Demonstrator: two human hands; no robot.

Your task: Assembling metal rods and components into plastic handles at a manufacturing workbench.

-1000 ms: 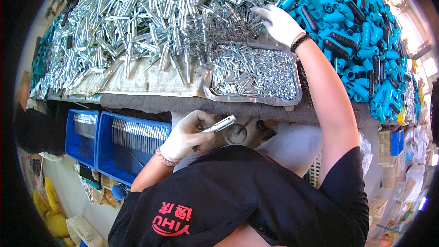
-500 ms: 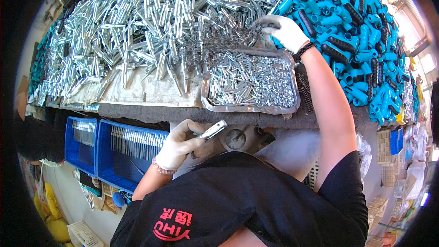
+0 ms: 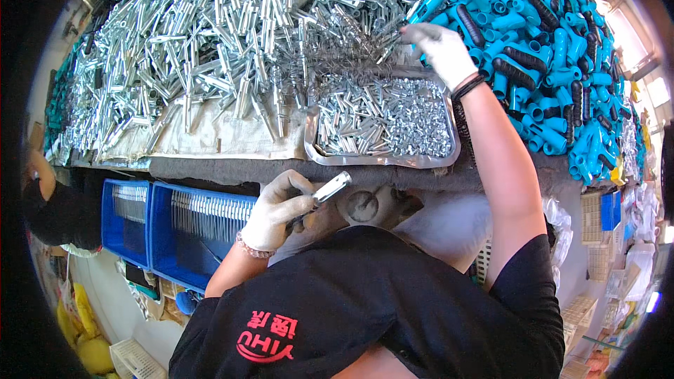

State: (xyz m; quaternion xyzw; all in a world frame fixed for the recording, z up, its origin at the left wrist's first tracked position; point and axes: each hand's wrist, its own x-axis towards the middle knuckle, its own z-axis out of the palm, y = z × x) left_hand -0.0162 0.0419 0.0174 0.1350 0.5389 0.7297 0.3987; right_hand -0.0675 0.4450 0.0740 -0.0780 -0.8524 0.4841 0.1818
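A metal tray (image 3: 385, 161) on the table holds short silver pins (image 3: 349, 125) to the left and small nuts (image 3: 430, 130) to the right; two blue bins (image 3: 179, 272) hold rows of thin rods (image 3: 210, 214). Below the tray, the left hand's (image 3: 275, 212) fingers are clamped on a silver tube (image 3: 333, 187), its long axis slanting up and rightward. The right hand (image 3: 444, 52) reaches near dark springs (image 3: 344, 45); whether its fingertips grip anything cannot be told.

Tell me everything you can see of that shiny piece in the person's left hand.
The silvery piece is slim, roughly tube-shaped and looks like smooth metal. It slants, its free end pointing up and rightward. The white-gloved left hand grips its lower part, hiding that end. In the picture, it appears below the metal tray.
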